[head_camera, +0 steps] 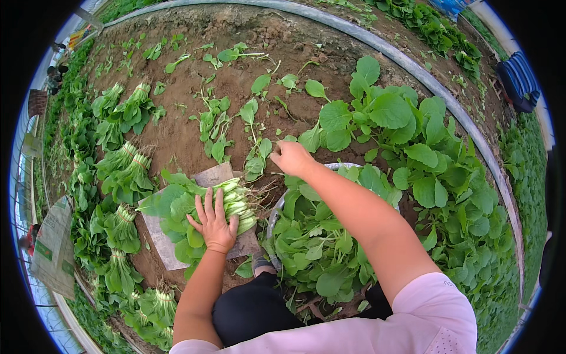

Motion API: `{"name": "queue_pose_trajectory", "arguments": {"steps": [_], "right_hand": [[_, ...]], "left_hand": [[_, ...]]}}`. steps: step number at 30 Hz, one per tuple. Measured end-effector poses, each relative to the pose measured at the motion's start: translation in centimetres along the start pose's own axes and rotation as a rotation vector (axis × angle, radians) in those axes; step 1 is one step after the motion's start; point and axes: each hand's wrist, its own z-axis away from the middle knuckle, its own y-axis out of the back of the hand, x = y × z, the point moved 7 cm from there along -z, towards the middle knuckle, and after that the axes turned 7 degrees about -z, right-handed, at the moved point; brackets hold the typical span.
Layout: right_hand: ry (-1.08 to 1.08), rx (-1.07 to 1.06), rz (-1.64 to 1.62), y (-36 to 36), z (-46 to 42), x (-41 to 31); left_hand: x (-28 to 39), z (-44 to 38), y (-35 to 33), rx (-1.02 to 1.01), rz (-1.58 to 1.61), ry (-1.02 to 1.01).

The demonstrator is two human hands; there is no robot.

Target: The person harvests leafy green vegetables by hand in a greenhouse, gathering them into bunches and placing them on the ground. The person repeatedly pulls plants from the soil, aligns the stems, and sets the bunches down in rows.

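Note:
A pile of leafy greens [185,212] lies on a flat board [166,252], pale stems and roots pointing right. My left hand [216,221] rests flat across its leaves and stems, fingers spread. Over the soil just beyond the metal basin [273,217], my right hand [292,157] has its fingers curled. Whether anything is between those fingers is hidden. Loose leafy plants [256,166] lie on the ground just left of that hand. The basin is heaped with loose greens [327,248], partly covered by my right forearm.
Bunches tied with reddish bands [121,214] line the soil at left. Standing leafy plants [424,146] crowd the right side. A grey pipe [389,48] curves along the far and right edges. Stray leaves [234,53] litter the bare soil. A printed sack [55,248] stands far left.

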Motion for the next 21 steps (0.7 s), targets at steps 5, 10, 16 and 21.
{"name": "queue_pose_trajectory", "arguments": {"steps": [5, 10, 16, 21], "right_hand": [[-0.025, 0.137, 0.2, 3.4, -6.2, 7.6], [-0.091, 0.16, 0.599, 9.5, -8.7, 15.5], [-0.512, -0.518, 1.554, 13.0, -10.9, 26.2], [-0.354, -0.408, 1.514, 14.5, -10.7, 23.5]], "left_hand": [[-0.1, 0.0, -0.5, 0.027, -0.027, -0.008], [-0.3, -0.1, -0.4, 0.046, -0.043, -0.001], [-0.2, -0.6, -0.8, 0.059, -0.032, 0.008], [-0.3, -0.4, -0.8, 0.08, -0.038, 0.007]]}}
